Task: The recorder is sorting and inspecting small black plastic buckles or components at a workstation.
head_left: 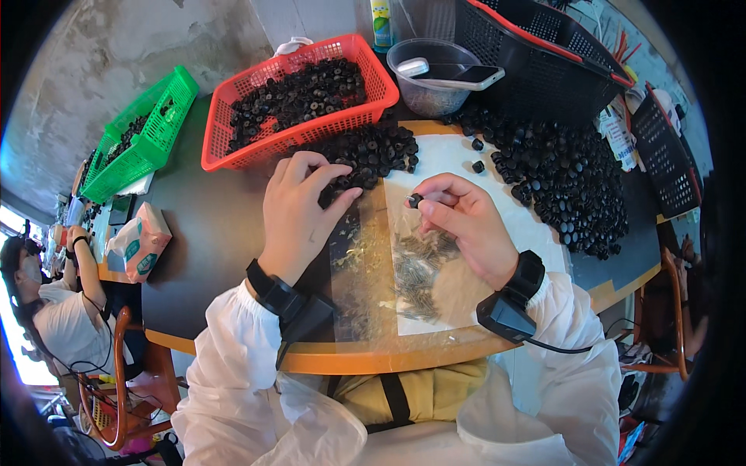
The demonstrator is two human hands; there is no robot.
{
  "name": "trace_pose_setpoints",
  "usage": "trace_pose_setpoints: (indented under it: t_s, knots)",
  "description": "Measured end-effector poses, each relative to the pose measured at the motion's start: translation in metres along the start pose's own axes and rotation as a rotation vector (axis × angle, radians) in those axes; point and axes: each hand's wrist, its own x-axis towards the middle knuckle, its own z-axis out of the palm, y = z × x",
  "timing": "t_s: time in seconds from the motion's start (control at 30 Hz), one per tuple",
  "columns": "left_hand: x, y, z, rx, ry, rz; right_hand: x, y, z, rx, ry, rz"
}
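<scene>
Our right grip point(470, 225) was closed, thumb against finger — a small black piece point(416, 200) pinched between, a glint of metal at its left. It was above the white sheet point(458, 151), where thin metal pins point(418, 283) lay strewn. Our left grip point(298, 208) stood parted, thumb and forefinger at a loose black heap point(377, 151); we could not tell whether they touched any. Beyond that heap sat a red basket point(381, 81) on the dark surface point(202, 256) — a larger black pile point(567, 179) spread to the right.
</scene>
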Motion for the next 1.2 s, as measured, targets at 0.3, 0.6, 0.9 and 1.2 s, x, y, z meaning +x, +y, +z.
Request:
trace_pose_setpoints:
  t_s: [0.3, 0.6, 0.9, 1.2]
  knots:
    - [0.003, -0.004, 0.017, 0.03, -0.018, 0.07, 0.0, 0.002, -0.004, -0.086, -0.017, -0.064]
    - [-0.004, -0.01, -0.027, -0.033, -0.073, 0.001, -0.002, 0.001, -0.004, -0.129, -0.004, -0.067]
    - [-0.051, -0.059, -0.053, -0.073, -0.361, -0.104, 0.002, 0.002, 0.001, -0.164, -0.062, -0.021]
    - [-0.028, -0.076, -0.028, -0.095, -0.366, -0.156, -0.002, 0.001, 0.001, -0.149, -0.07, -0.029]
